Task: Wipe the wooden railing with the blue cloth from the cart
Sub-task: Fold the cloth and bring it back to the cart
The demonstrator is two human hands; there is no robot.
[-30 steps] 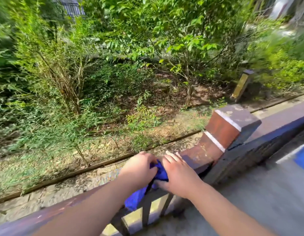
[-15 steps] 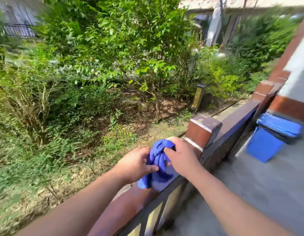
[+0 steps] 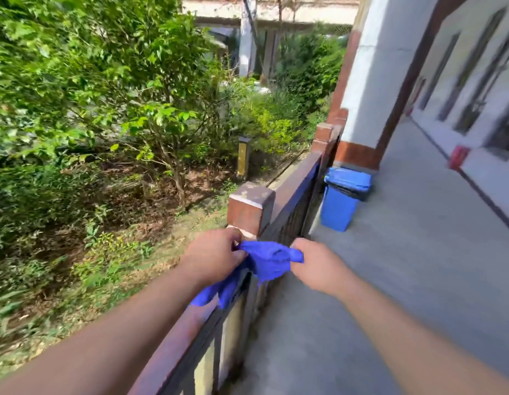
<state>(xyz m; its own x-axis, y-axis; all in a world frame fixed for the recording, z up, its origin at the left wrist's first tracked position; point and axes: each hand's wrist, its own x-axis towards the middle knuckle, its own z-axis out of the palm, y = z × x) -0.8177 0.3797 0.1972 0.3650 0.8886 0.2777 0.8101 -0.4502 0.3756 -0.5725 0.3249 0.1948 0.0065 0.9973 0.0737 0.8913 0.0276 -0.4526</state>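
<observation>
The blue cloth is stretched between both hands just above the wooden railing, close to a square post. My left hand pinches the cloth's left edge, and a loose end hangs down over the rail. My right hand grips the cloth's right edge on the walkway side of the rail. The railing is dark reddish-brown and runs from the lower middle toward the far building corner. No cart is in view.
A blue bin with a black liner stands against the far railing section. A concrete walkway runs along the right, beside a white wall. Bushes and a short yellow post fill the garden on the left.
The view has swung right along the railing. The cloth was bunched on the rail under both hands; now my hands have pulled apart and spread it out between them.
</observation>
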